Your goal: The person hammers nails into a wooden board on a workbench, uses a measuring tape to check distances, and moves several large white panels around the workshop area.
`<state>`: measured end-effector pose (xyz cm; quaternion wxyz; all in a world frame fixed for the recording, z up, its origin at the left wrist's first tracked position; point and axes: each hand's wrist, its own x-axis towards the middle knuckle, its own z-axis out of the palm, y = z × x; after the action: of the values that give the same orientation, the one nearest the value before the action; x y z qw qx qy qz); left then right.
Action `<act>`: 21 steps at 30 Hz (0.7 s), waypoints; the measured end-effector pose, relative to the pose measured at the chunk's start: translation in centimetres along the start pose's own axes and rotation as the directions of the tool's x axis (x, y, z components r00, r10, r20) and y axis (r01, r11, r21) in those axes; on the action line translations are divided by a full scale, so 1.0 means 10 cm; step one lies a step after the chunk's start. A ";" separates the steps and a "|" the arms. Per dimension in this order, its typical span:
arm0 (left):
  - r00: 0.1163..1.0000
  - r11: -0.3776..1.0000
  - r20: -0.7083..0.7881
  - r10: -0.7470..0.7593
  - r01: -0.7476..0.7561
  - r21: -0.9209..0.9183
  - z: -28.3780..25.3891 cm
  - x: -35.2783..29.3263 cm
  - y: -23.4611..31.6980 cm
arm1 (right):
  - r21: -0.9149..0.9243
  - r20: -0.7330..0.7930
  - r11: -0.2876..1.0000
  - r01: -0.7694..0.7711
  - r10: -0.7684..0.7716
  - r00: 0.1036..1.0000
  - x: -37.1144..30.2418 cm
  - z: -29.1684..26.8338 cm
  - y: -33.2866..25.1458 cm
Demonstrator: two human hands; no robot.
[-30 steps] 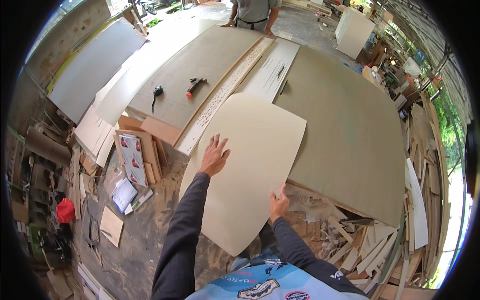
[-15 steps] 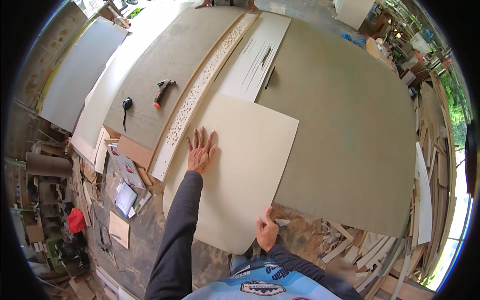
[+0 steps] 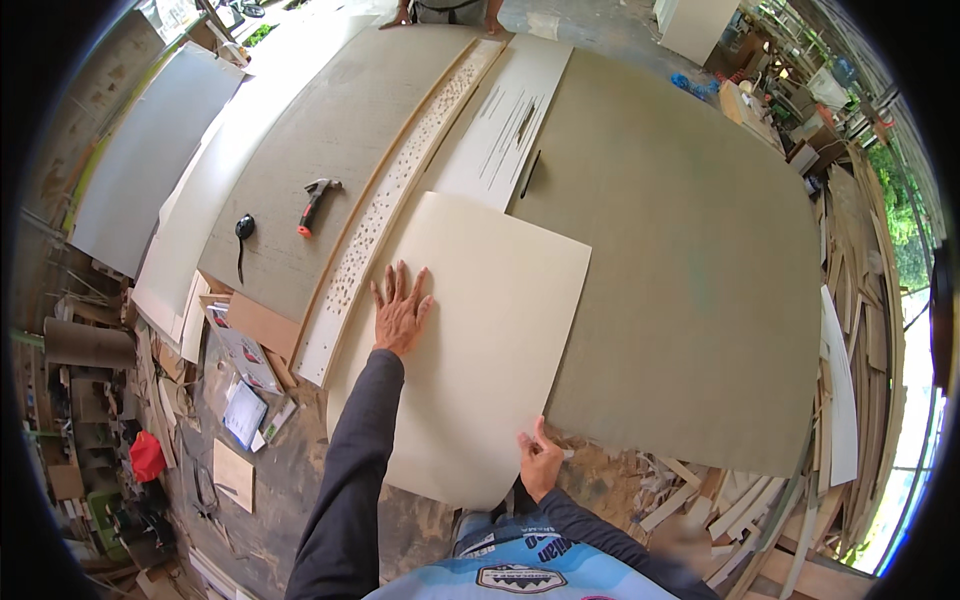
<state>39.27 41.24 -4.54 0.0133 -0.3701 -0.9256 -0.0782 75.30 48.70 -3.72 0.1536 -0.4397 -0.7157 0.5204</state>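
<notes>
A large plain cream sheet (image 3: 490, 330) lies over the near part of a grey-green work surface (image 3: 690, 270), its near end hanging past the edge towards my body. My left hand (image 3: 402, 318) presses flat on the sheet's left half, fingers spread. At the sheet's lower right edge my right hand (image 3: 541, 464) grips the margin, thumb up and fingers curled; the fingers beneath are partly hidden. Along the sheet's left side runs a long white strip with wooden edging (image 3: 400, 205), dotted with many small brown marks. A white sheet with dark slits (image 3: 500, 130) lies beyond the cream one.
A claw hammer (image 3: 316, 207) and a tape measure (image 3: 244, 228) lie left of the strip. A thin black tool (image 3: 530, 174) rests beside the slit sheet. Another person's hands (image 3: 493, 24) touch the far edge. Wood offcuts (image 3: 735, 505) litter the floor at right.
The whole view has shifted slightly, with the tabletop things now lower in the picture. Both my hands stay at nearly the same places on the cream sheet.
</notes>
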 end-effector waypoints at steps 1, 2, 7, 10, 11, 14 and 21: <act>1.000 1.000 -0.003 -0.001 0.001 -0.010 -0.02 0.01 -0.01 | 0.051 -0.040 0.999 0.003 -0.001 0.999 0.00 0.02 0.05; 1.000 1.000 -0.006 -0.003 0.003 -0.020 -0.04 0.03 -0.01 | 0.102 -0.079 0.995 0.009 -0.001 0.997 0.00 0.04 0.10; 0.996 0.983 0.002 0.087 -0.085 -0.165 -0.04 -0.16 -0.05 | 0.035 -0.111 0.999 0.022 -0.018 0.994 0.06 -0.01 -0.14; 0.995 0.991 0.040 0.093 -0.088 -0.102 -0.08 -0.15 0.04 | -0.086 -0.126 0.996 -0.007 -0.003 0.992 0.24 0.02 -0.10; 0.994 0.991 0.053 0.099 -0.093 -0.097 -0.11 -0.13 0.08 | -0.065 -0.129 0.997 -0.030 0.021 0.991 0.28 0.03 -0.05; 0.997 0.996 0.023 0.071 -0.070 -0.063 -0.05 -0.09 0.05 | -0.169 -0.098 0.985 -0.015 -0.002 0.995 0.39 0.02 -0.13; 0.996 0.995 0.020 0.083 -0.082 -0.056 -0.04 0.05 0.07 | -0.267 -0.071 0.964 0.014 -0.034 0.997 0.52 0.00 -0.11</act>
<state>39.39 41.98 -3.97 -0.0043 -0.4091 -0.9071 -0.0989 71.89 52.75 -4.01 0.1261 -0.4669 -0.7782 0.4006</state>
